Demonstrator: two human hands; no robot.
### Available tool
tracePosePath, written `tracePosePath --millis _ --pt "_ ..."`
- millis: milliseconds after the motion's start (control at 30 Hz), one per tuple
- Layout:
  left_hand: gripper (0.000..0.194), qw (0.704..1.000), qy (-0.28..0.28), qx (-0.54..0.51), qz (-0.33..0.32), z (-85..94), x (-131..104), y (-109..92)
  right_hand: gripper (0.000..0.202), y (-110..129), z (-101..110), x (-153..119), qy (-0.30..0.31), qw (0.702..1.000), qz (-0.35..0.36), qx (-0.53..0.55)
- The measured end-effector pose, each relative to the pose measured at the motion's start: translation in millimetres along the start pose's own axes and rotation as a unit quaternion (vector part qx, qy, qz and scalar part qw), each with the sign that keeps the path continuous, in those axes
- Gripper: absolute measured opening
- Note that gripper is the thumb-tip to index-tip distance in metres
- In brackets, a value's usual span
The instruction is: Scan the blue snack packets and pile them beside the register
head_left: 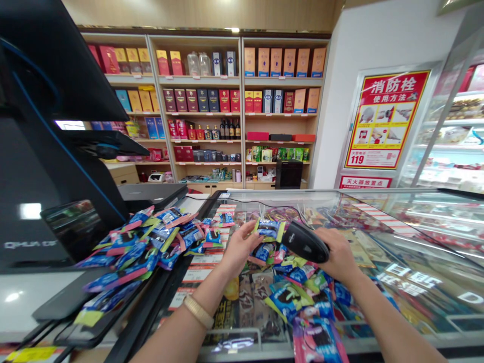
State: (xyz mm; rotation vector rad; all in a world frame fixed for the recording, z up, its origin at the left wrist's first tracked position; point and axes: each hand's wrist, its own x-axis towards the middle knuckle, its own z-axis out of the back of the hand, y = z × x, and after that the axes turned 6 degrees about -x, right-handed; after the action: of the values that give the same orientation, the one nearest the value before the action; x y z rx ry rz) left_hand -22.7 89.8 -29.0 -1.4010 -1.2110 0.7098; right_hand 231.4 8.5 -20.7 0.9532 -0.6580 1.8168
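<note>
A small blue snack packet [269, 229] with yellow-green ends is held up in the fingers of my left hand [240, 248]. My right hand [338, 252] is wrapped round a black handheld barcode scanner [305, 243]. The scanner's front end sits close beside the packet; I cannot tell whether they touch. Below my hands lies a loose heap of similar blue, green and pink packets [289, 300] on the glass top. A larger pink and blue packet [318, 342] lies at its near end. Left of my left arm spreads another heap of packets [145, 242].
A glass-topped freezer [378, 307] with packaged goods inside stretches under my arms. At left stand a black checkout terminal [41, 201] and flat dark devices with cables. The scanner's cord [249, 201] runs back across the glass. Shelves of boxed bottles [202, 101] line the far wall.
</note>
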Motion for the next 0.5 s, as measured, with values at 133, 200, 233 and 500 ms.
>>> tracePosePath --millis 133,200,233,500 --pt "0.042 0.988 0.08 0.12 -0.047 -3.2 -5.2 4.6 0.025 -0.8 2.4 1.2 -0.028 1.0 0.003 -0.007" --pt "0.034 0.963 0.06 0.235 -0.116 0.4 -3.3 6.8 0.024 -0.4 2.8 1.5 -0.033 0.999 0.006 -0.008" --pt "0.033 0.945 0.044 0.291 -0.141 3.2 -1.4 7.0 0.023 -0.4 2.5 1.3 -0.034 0.999 0.007 -0.008" --pt "0.043 0.699 -0.117 0.7 -0.08 35.1 23.2 -18.1 0.021 -3.0 -4.0 -1.9 -0.017 1.0 -0.009 0.003"
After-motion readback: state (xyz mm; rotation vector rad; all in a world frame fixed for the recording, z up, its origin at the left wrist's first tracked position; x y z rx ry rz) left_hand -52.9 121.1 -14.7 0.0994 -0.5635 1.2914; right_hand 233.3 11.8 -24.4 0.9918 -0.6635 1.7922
